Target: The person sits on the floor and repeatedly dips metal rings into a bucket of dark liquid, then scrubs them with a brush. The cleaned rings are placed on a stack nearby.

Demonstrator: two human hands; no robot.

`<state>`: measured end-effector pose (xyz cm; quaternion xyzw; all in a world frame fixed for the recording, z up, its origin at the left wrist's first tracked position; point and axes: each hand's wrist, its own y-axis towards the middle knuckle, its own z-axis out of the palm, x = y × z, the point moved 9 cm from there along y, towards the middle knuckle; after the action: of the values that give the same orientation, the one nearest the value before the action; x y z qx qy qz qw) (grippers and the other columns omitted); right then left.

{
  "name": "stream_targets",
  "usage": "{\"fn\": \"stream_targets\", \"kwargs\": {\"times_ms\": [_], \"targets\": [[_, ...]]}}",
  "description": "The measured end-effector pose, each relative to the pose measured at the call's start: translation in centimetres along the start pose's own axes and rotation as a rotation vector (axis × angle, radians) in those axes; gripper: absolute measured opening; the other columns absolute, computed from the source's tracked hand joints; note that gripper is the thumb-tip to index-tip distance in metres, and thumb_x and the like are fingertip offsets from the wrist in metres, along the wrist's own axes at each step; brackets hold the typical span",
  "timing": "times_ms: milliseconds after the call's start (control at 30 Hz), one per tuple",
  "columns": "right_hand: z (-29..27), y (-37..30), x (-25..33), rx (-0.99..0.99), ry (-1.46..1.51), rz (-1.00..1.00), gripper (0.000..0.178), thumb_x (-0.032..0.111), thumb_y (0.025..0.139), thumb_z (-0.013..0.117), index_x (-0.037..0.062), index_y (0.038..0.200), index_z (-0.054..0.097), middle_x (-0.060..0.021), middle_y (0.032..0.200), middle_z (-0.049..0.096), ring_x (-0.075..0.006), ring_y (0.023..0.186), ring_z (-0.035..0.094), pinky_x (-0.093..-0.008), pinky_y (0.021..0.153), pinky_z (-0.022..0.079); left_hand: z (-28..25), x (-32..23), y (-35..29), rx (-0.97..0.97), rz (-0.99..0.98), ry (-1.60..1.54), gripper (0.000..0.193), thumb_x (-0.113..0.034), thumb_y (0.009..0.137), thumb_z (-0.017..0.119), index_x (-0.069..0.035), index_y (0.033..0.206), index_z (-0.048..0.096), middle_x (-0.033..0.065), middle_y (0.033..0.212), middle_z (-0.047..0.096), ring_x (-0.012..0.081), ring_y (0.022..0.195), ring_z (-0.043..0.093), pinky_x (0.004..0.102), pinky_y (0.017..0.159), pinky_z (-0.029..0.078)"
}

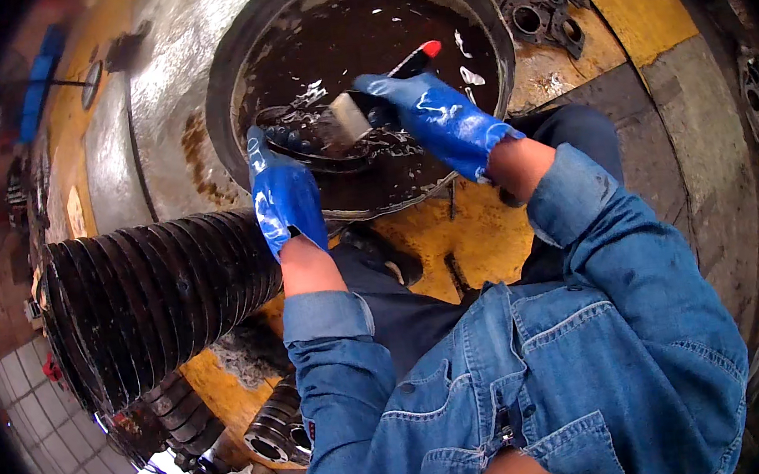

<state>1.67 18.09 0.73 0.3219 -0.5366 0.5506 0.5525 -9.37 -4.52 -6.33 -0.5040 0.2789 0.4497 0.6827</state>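
At upper centre, a gloved left hand is gripping a dark ring in a basin while right hand fingers are closing round a paintbrush; ring looking wet, cleaning apparently midway.

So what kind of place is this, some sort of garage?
Probably a mechanical repair workshop. A round metal basin holds dark oily liquid, where blue-gloved hands scrub a ring-shaped metal part with a red-tipped paintbrush. A stack of dark metal discs lies beside it on the oil-stained yellow floor.
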Motion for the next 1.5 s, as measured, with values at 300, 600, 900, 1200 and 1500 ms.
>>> {"fn": "stream_targets", "kwargs": {"times_ms": [300, 600, 900, 1200, 1500], "targets": [[1.7, -0.9, -1.5, 0.273, 0.135, 0.054, 0.040, 0.039, 0.096, 0.072, 0.0048, 0.117, 0.076, -0.0036, 0.093, 0.070, -0.0113, 0.087, 0.063, -0.0273, 0.081, 0.051, -0.5, -0.4, 3.7, -0.046, 0.005, -0.256, 0.035, -0.043, 0.103, 0.050, -0.013, 0.088, 0.062, 0.0017, 0.071, 0.059, 0.0190, 0.061, 0.054, 0.0420, 0.059, 0.048], [-5.6, 6.8, -7.5, 0.273, -0.339, 0.138, 0.040, 0.036, 0.094, 0.073, 0.0033, 0.116, 0.075, -0.0078, 0.104, 0.076, -0.0143, 0.092, 0.068, -0.0299, 0.083, 0.053, 1.6, -1.9, 1.0, -0.042, -0.065, -0.099, 0.031, -0.042, 0.100, 0.061, -0.012, 0.094, 0.065, 0.0000, 0.074, 0.060, 0.0203, 0.059, 0.053, 0.0382, 0.055, 0.046], [2.6, 10.1, 0.6, 0.273, -1.074, -1.085, 0.025, 0.018, 0.086, 0.076, 0.0092, 0.109, 0.071, -0.0145, 0.097, 0.071, -0.0361, 0.088, 0.071, -0.0426, 0.079, 0.058, 4.2, 0.4, -0.5, 0.061, -0.166, -0.005, 0.031, -0.042, 0.099, 0.062, -0.011, 0.093, 0.065, 0.0005, 0.073, 0.059, 0.0196, 0.059, 0.053, 0.0372, 0.055, 0.045], [5.2, 6.2, 1.7, 0.351, -1.479, -1.222, 0.041, 0.011, 0.082, 0.071, 0.0102, 0.123, 0.065, -0.0116, 0.113, 0.071, -0.0324, 0.090, 0.074, -0.0393, 0.075, 0.061, 4.9, 1.8, -1.7, 0.109, -0.204, 0.049, 0.032, -0.042, 0.099, 0.064, -0.010, 0.093, 0.064, 0.0010, 0.073, 0.059, 0.0188, 0.059, 0.053, 0.0362, 0.055, 0.045], [-3.8, 10.2, -9.4, 0.062, -1.175, 0.148, 0.043, 0.048, 0.083, 0.074, 0.0146, 0.109, 0.077, -0.0155, 0.104, 0.076, -0.0345, 0.097, 0.073, -0.0434, 0.086, 0.057, 5.9, 3.2, -2.1, 0.139, -0.230, 0.106, 0.033, -0.042, 0.099, 0.065, -0.010, 0.092, 0.063, 0.0015, 0.072, 0.059, 0.0180, 0.059, 0.052, 0.0352, 0.055, 0.045]]}}
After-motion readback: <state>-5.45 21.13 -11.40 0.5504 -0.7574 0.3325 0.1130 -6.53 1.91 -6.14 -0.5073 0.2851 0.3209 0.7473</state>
